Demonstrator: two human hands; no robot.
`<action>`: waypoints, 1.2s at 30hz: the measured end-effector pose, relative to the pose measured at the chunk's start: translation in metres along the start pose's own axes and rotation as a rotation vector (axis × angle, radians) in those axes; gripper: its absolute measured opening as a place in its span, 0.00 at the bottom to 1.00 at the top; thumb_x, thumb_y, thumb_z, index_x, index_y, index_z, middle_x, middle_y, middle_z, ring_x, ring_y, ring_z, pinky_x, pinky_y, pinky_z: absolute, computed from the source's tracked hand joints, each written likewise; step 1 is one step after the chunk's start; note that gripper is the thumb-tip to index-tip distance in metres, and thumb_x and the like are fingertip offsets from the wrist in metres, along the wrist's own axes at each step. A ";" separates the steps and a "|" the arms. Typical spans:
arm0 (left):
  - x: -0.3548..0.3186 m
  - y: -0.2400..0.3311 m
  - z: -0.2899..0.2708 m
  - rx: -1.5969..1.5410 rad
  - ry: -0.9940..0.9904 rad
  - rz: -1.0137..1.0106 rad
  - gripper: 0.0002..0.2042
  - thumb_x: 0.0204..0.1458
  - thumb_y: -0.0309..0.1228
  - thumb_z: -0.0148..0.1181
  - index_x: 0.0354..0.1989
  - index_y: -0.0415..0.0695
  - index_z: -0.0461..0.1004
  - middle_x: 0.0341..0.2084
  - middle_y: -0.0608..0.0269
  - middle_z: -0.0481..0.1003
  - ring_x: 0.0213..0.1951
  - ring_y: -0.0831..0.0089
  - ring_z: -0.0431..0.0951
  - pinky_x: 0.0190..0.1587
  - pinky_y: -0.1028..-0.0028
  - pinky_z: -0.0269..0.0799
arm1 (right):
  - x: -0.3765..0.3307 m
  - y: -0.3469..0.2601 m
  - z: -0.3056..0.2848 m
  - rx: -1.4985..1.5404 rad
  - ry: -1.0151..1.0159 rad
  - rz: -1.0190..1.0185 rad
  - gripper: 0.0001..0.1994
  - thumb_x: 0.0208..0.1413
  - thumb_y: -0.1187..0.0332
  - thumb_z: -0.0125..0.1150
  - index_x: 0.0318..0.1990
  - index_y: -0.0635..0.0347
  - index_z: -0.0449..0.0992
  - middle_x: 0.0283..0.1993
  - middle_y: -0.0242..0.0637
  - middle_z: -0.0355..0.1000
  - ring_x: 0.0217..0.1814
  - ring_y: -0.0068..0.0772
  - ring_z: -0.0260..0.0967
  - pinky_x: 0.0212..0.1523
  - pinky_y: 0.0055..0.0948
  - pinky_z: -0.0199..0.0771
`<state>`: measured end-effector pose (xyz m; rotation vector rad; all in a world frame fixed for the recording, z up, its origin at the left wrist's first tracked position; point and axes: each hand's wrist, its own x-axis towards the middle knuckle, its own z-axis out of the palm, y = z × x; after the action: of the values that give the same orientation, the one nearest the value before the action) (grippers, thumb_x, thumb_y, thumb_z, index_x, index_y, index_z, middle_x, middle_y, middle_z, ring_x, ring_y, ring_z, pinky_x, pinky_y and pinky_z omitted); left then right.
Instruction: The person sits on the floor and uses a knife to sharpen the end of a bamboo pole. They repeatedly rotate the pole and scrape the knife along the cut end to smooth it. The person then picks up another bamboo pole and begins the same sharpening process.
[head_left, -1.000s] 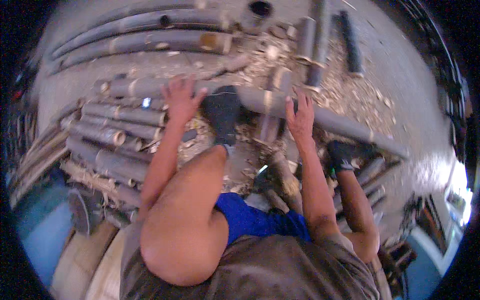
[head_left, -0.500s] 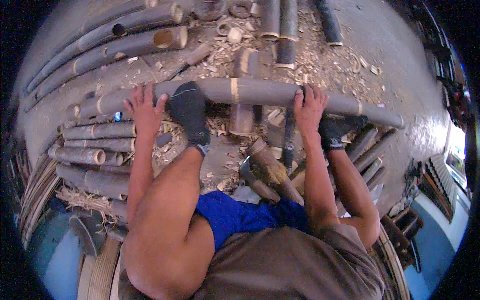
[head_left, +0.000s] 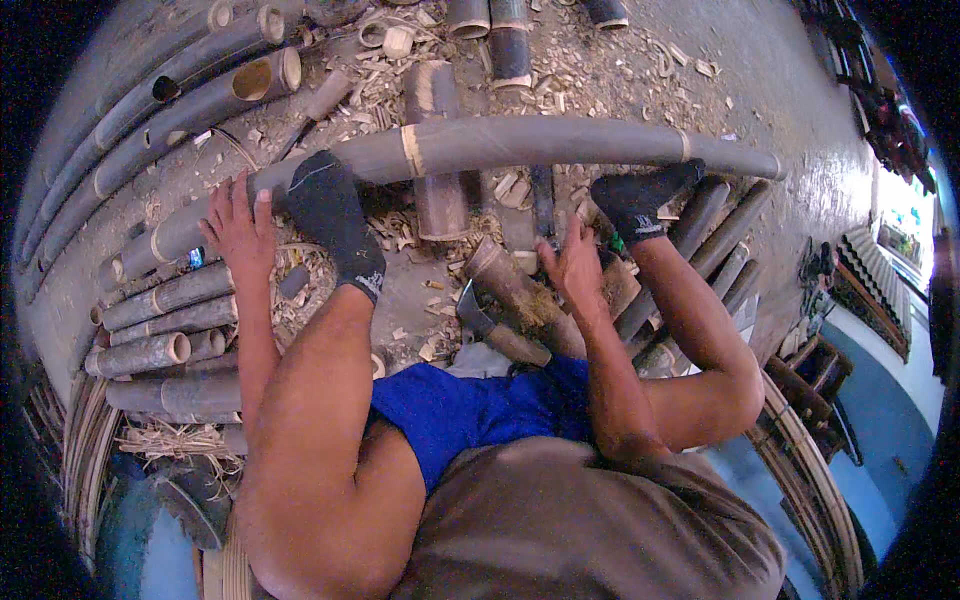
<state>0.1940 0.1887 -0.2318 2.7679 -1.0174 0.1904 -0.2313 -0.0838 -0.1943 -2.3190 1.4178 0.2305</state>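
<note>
A long grey-brown bamboo pole (head_left: 560,143) lies crosswise in front of me, over a short, thick bamboo piece (head_left: 437,215). My left hand (head_left: 240,228) rests on its left part with the fingers spread. Beside that hand, my black-socked left foot (head_left: 325,205) presses against the pole; my right foot (head_left: 640,203) is just below its right part. My right hand (head_left: 575,268) is off the pole, thumb and fingers apart, close to a dark, narrow, long object (head_left: 543,205). Between my legs lie a stout bamboo stub (head_left: 520,300) and a tool with a curved blade (head_left: 472,308).
Long bamboo poles (head_left: 185,120) lie at the far left, one with a hole cut near its end. Shorter bamboo lengths (head_left: 170,303) are stacked at my left, others (head_left: 715,235) at my right. Pale wood chips (head_left: 560,95) litter the floor. A mallet-like wooden piece (head_left: 325,97) lies beyond the pole.
My right hand has let go of the pole and drawn back toward me, near the dark narrow object. My left hand stays on the pole. The whole view has shifted and tilted slightly.
</note>
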 end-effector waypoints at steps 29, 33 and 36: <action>0.061 0.200 -0.028 -0.027 -0.513 0.540 0.45 0.49 0.66 0.61 0.72 0.52 0.60 0.62 0.49 0.71 0.61 0.49 0.72 0.64 0.55 0.68 | -0.074 -0.039 -0.083 0.506 -0.133 0.088 0.33 0.67 0.67 0.54 0.77 0.49 0.51 0.37 0.49 0.77 0.33 0.39 0.75 0.38 0.36 0.75; 0.060 0.203 -0.030 -0.011 -0.520 0.538 0.45 0.49 0.67 0.60 0.72 0.53 0.60 0.62 0.49 0.71 0.61 0.49 0.72 0.64 0.56 0.68 | -0.063 -0.045 -0.056 0.444 0.029 -0.076 0.34 0.66 0.68 0.53 0.78 0.45 0.49 0.37 0.58 0.77 0.34 0.53 0.77 0.38 0.43 0.74; 0.054 0.198 -0.022 -0.050 -0.368 0.572 0.41 0.47 0.60 0.65 0.67 0.52 0.65 0.52 0.59 0.75 0.54 0.60 0.76 0.57 0.60 0.70 | -0.064 -0.065 -0.070 0.437 -0.143 -0.020 0.35 0.65 0.69 0.54 0.78 0.43 0.49 0.39 0.66 0.75 0.37 0.66 0.76 0.39 0.49 0.73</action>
<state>0.1048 0.0118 -0.1746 2.4412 -1.8579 -0.2768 -0.2089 -0.0351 -0.0924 -1.9188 1.2308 0.0685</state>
